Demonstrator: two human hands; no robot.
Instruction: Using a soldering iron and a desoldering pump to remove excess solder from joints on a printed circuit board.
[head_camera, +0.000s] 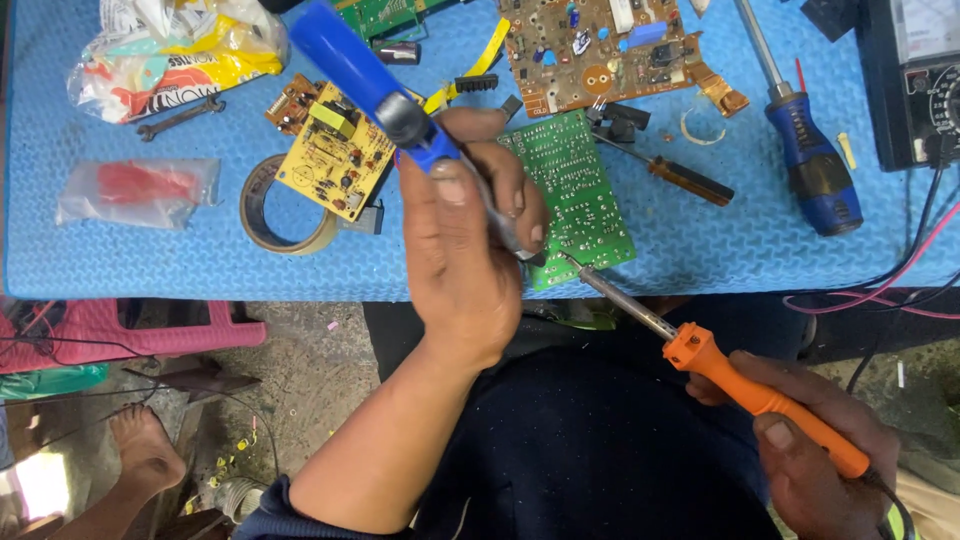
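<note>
My left hand (462, 262) grips a blue desoldering pump (362, 75), its grey nozzle pointing down at the near edge of a green circuit board (585, 190) on the blue mat. My right hand (815, 455) holds an orange-handled soldering iron (745, 390). The iron's metal tip (578, 268) touches the board's near edge right beside the pump's nozzle.
On the blue mat (700, 250) lie a yellow circuit board (335, 150), a tape roll (275, 205), a brown circuit board (600, 50), a blue screwdriver (805, 140), a small screwdriver (680, 178), a spanner (180, 118) and plastic bags (170, 55). A multimeter (920, 80) with leads sits at right.
</note>
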